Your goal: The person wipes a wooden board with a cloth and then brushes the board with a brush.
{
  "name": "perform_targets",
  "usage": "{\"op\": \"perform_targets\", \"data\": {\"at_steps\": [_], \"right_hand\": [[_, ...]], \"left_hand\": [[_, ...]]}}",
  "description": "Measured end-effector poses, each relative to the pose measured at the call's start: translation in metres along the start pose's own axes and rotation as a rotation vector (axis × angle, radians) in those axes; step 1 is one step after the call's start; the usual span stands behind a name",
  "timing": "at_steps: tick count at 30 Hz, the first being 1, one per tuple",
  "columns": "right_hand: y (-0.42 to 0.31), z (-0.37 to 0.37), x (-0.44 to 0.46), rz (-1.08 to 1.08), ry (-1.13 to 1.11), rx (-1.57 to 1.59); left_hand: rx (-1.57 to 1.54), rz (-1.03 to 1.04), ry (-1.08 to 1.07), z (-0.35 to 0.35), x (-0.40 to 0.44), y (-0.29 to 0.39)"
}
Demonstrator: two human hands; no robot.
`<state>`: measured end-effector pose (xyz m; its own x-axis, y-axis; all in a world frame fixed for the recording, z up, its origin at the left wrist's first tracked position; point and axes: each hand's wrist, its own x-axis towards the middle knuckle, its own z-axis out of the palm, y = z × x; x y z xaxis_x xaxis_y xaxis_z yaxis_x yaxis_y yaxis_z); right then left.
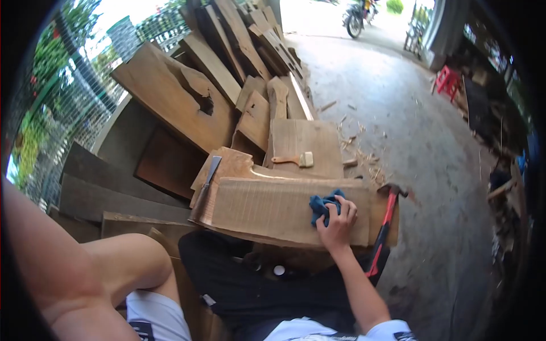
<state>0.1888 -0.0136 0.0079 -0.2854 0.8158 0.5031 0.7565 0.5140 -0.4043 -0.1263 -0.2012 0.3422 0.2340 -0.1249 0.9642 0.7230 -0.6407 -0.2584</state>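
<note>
My right hand (338,221) is closed over a crumpled dark blue cloth (325,206), pressing it on the right part of a flat, pale brown wooden board (267,207). The board lies across in front of my knees. My left arm (131,264) is bent up at the lower left, and its hand is out of the frame. At the board's left end rests a chisel-like tool (211,173) with a flat metal blade. A claw hammer (387,219) with a red and black handle leans at the right end. Behind the board, a paintbrush (296,159) lies on another wooden piece (310,133).
Planks and slabs (170,96) are stacked at the left and back, one with a hole. Wood shavings (369,165) litter the concrete floor (438,199). A red plastic stool (448,80) stands at the right. A motorcycle (355,20) is outside at the back.
</note>
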Motion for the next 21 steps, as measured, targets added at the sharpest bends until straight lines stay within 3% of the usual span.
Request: {"op": "perform_targets", "data": {"at_steps": [5, 6, 7, 10, 12, 14, 16, 18, 21], "right_hand": [[-0.019, 0.001, -0.022, -0.264, -0.162, 0.167], [-0.013, -0.003, -0.017, -0.248, -0.189, 0.177], [-0.005, -0.006, -0.01, -0.197, -0.16, 0.156], [0.034, 0.007, 0.009, -0.002, 0.013, 0.019], [0.024, 0.009, 0.0, -0.022, -0.011, -0.108], [0.005, 0.001, -0.025, -0.122, -0.087, 0.022], [-0.001, -0.011, -0.038, -0.224, -0.113, 0.105], [0.021, -0.013, -0.024, -0.173, -0.09, 0.102], [0.043, -0.001, 0.004, 0.024, 0.039, -0.017]], "left_hand": [[-0.003, -0.047, 0.039, 0.008, 0.001, 0.014], [-0.003, -0.095, 0.045, 0.045, 0.003, 0.014], [-0.032, -0.122, 0.04, 0.035, 0.0, 0.02], [-0.152, -0.16, 0.101, 0.1, -0.006, 0.01], [0.043, -0.751, -0.143, 0.139, -0.093, 0.026], [0.066, -0.962, -0.714, 0.177, -0.148, 0.035], [0.199, -0.958, -0.961, 0.195, -0.249, 0.05], [0.324, -0.997, -1.245, 0.194, -0.293, 0.066], [0.332, -0.984, -1.257, 0.186, -0.322, 0.084]]}}
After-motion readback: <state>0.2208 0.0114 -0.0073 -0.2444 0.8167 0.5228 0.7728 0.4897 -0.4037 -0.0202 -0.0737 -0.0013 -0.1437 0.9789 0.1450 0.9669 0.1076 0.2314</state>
